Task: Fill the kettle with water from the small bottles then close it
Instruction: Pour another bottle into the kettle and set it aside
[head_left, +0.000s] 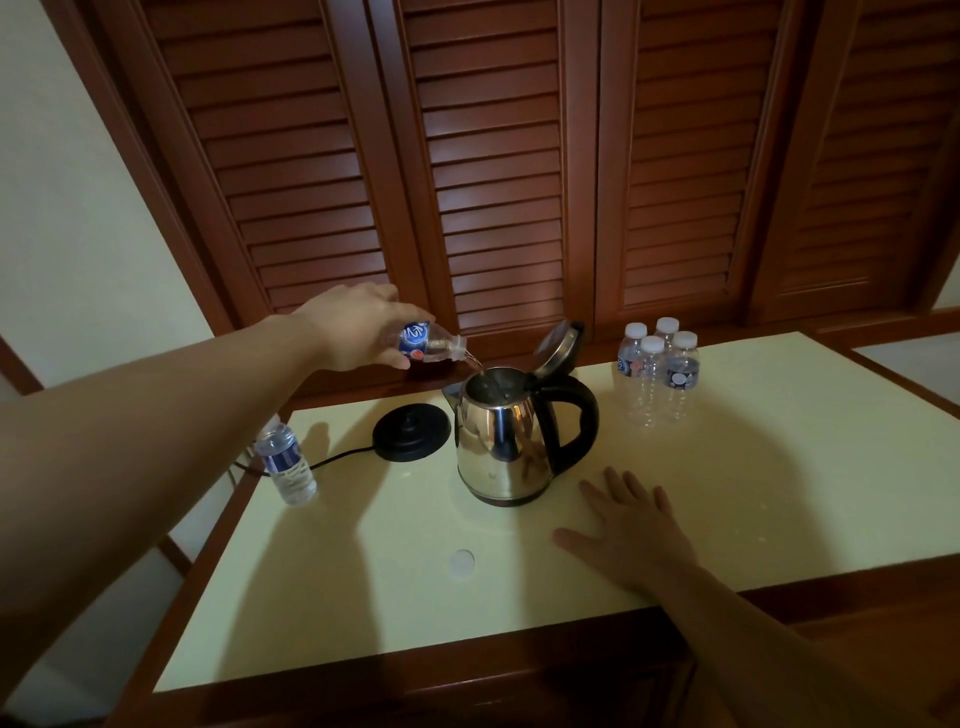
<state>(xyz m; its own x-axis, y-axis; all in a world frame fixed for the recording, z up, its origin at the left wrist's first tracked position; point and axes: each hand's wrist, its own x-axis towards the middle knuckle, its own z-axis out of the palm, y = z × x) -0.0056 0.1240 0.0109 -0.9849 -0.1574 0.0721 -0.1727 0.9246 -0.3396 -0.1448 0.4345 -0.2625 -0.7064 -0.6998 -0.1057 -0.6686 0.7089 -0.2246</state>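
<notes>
A steel kettle (506, 441) with a black handle stands mid-table, its lid (558, 347) hinged up and open. My left hand (353, 327) grips a small blue-labelled water bottle (431, 343), tipped nearly flat with its mouth over the kettle's opening; a thin stream of water runs in. My right hand (631, 525) lies flat on the table, fingers spread, just right of the kettle's base and holding nothing. Several capped small bottles (657, 371) stand grouped at the back right. One more small bottle (285, 460) stands at the left edge.
The black kettle base (411, 431) sits left of the kettle, its cord running off the left edge. A white bottle cap (461, 564) lies near the front of the cream table top (779, 493). Brown louvred doors (493, 156) rise behind the table.
</notes>
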